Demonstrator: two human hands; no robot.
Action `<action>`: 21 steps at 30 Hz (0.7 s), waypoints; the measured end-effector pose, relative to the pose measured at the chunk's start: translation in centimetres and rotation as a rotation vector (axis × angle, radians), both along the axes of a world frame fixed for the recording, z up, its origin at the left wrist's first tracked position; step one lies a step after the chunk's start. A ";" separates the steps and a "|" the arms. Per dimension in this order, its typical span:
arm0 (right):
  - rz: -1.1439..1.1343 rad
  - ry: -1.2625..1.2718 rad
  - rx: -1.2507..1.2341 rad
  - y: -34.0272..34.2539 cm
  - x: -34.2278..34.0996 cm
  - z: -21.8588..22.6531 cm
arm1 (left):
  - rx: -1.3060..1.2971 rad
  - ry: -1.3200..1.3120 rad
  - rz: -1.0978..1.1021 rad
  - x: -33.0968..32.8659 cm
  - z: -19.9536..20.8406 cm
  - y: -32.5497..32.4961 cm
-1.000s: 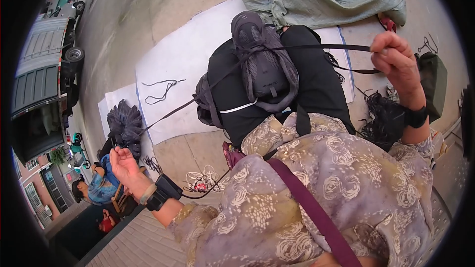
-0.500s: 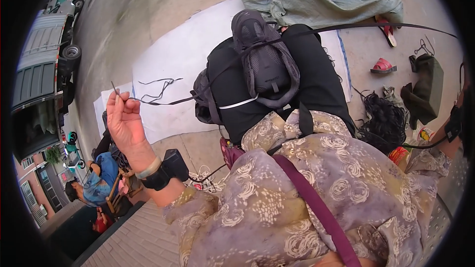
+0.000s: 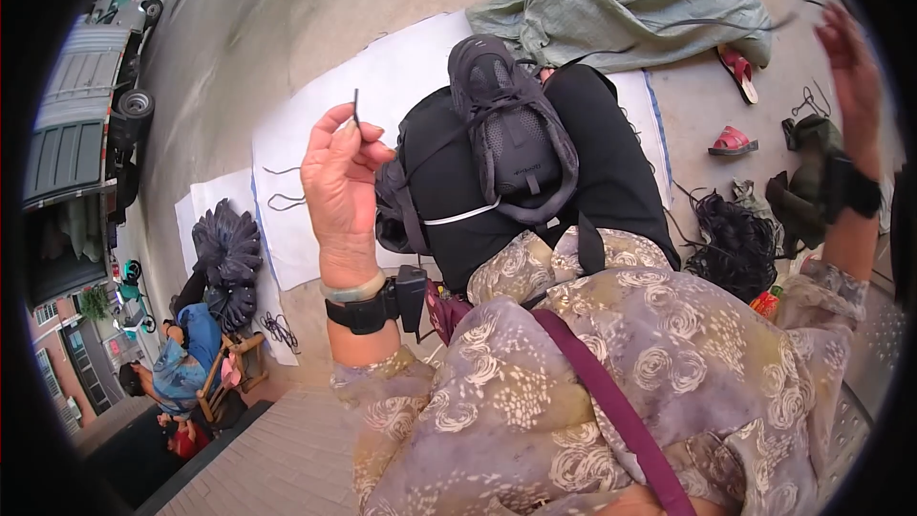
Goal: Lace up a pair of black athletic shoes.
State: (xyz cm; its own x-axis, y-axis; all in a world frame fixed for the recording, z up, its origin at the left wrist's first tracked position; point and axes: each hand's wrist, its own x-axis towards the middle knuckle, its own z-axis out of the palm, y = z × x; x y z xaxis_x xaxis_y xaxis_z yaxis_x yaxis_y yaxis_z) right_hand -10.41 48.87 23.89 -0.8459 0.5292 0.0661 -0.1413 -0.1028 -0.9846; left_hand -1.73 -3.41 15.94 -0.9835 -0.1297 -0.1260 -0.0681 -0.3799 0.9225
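A dark grey mesh shoe (image 3: pixel 516 148) rests on my black-trousered lap, its toe pointing away from me. Beside my left thigh hangs another dark shoe (image 3: pixel 396 201), with a white cord running from it toward the first. My left hand (image 3: pixel 344 172) is raised left of the shoes, thumb and fingers pinching a black shoelace whose tip (image 3: pixel 356 107) sticks up. Far out on the right, my right hand (image 3: pixel 850 67) is raised and partly blurred; a dark lace tip shows at its closed fingertips. A loose stretch of shoelace (image 3: pixel 688 27) arcs from the shoe toward that hand.
White sheeting (image 3: pixel 334 105) covers the ground ahead, beside a green-grey cloth (image 3: pixel 621 5). Red sandals (image 3: pixel 734 140) and a heap of black laces (image 3: pixel 731 244) lie right. Bundled black laces (image 3: pixel 227 248) and a seated person (image 3: pixel 186 358) are left; a truck (image 3: pixel 72 153) stands beyond.
My left hand has moved right, toward the shoe. My right hand has come up into view at the right. The long lace, formerly stretched across the shoe, now hangs loose.
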 end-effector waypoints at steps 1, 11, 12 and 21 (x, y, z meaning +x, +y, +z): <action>0.668 0.140 0.199 0.6 0.6 -3.8 | 0.031 -0.002 -0.065 -0.4 -0.1 1.3; 1.040 -0.089 -0.022 -26.6 4.8 -10.1 | 0.044 -0.101 -0.305 -1.4 -1.0 8.1; 1.041 -0.088 -0.027 -26.9 4.8 -10.3 | 0.076 -0.112 -0.309 -1.5 -1.2 8.4; 1.054 -0.204 -0.317 -27.4 4.6 -11.6 | 0.152 -0.157 -0.337 -2.0 -2.0 9.0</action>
